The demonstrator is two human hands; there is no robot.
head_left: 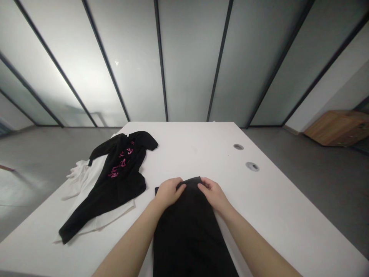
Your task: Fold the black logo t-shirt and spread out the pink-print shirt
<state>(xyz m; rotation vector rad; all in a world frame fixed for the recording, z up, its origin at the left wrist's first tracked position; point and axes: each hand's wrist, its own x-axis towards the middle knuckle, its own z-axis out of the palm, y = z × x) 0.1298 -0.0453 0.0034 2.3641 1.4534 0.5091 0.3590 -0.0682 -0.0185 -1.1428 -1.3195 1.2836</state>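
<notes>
A plain black garment (190,231) lies lengthwise on the white table, its near end cut off by the bottom of the view. My left hand (170,191) pinches its far edge between thumb and fingers, left of the middle. At the right corner of that same edge, my right hand (211,192) grips the cloth, the thumb on top and the fingers behind. A small dark corner of cloth shows just left of my left hand.
On the left of the white table (187,150) lies a black garment with pink lettering (123,173), over white clothing (83,179). Two round grommets (252,166) sit at the right. A wooden cabinet (334,127) stands beyond, at right of the frosted glass panels (187,57).
</notes>
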